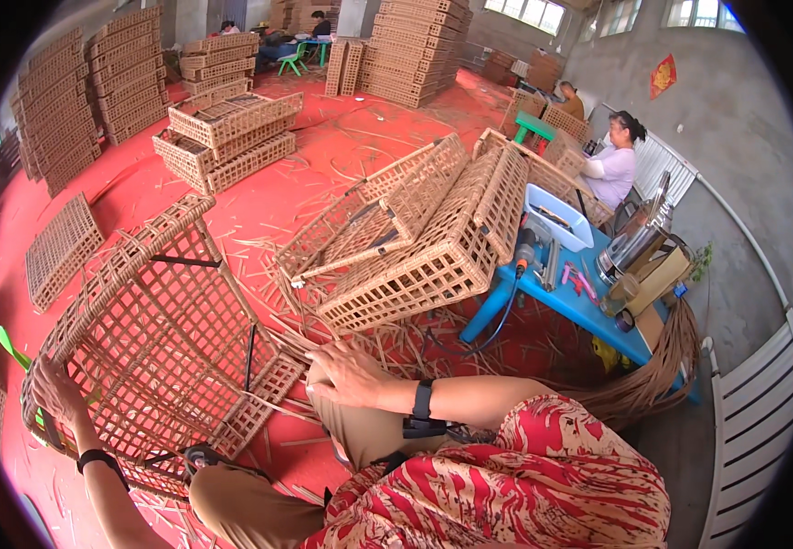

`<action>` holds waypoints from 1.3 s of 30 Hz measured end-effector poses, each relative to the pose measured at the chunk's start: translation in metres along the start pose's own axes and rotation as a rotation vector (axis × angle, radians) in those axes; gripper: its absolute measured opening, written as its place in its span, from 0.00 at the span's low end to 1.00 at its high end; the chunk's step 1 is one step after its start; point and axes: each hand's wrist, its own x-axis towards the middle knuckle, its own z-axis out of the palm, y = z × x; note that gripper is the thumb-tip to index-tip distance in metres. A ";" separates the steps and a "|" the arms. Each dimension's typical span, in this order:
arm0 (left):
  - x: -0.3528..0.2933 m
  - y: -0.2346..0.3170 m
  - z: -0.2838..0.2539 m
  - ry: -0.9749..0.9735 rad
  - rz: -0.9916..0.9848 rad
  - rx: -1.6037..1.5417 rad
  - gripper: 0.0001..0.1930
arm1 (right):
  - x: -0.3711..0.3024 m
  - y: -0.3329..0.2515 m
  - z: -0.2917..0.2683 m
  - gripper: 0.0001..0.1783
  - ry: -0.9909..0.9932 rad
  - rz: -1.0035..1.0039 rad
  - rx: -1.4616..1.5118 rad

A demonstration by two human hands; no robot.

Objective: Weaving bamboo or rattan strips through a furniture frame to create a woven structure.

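Toward the red floor's [342, 128] left edge, the tilted wicker basket [163, 348] is gripped by the left hand [58, 392]; whether strands are pinched by the right hand [353, 373] can't be told. Tipping could be caused by slackened grip.

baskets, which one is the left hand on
The large basket at lower left: the left hand is on its outer edge; the other baskets stand apart from that hand.
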 end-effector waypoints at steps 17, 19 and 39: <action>-0.004 -0.003 -0.002 -0.012 -0.012 0.009 0.22 | -0.009 -0.006 0.006 0.32 0.000 0.000 -0.027; -0.006 -0.012 0.007 0.047 0.036 -0.005 0.23 | -0.006 -0.003 0.012 0.32 0.021 -0.049 -0.048; -0.001 -0.003 0.002 0.049 0.017 0.051 0.19 | -0.001 0.000 0.007 0.31 -0.010 0.024 0.036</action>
